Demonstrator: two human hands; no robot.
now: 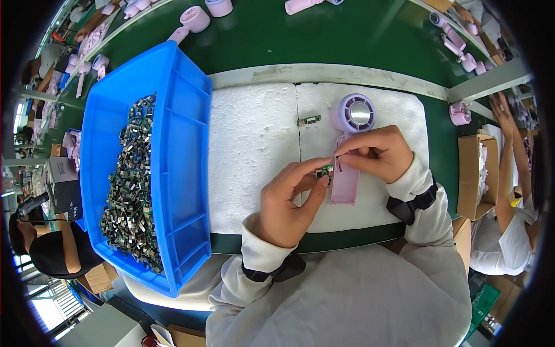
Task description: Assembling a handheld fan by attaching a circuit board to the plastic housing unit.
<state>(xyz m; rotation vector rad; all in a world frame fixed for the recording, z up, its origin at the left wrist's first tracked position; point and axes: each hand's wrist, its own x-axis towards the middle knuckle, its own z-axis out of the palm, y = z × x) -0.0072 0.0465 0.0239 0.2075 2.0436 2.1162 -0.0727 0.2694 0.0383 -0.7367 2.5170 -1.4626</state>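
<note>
Between the thumb and fingers of my left hand is a small green circuit board. It sits at the left edge of the open handle of a pink handheld fan, which lies on a white foam sheet. The fan's round purple head points away from me. My right hand is pinched over the upper part of the handle, at what looks like a thin dark wire, too small to be sure. Another circuit board lies on the foam to the left of the fan head.
A large blue bin with a heap of circuit boards stands at my left. More pink fans lie on the green belt beyond a pale rail. At right are a cardboard box and a co-worker's arms.
</note>
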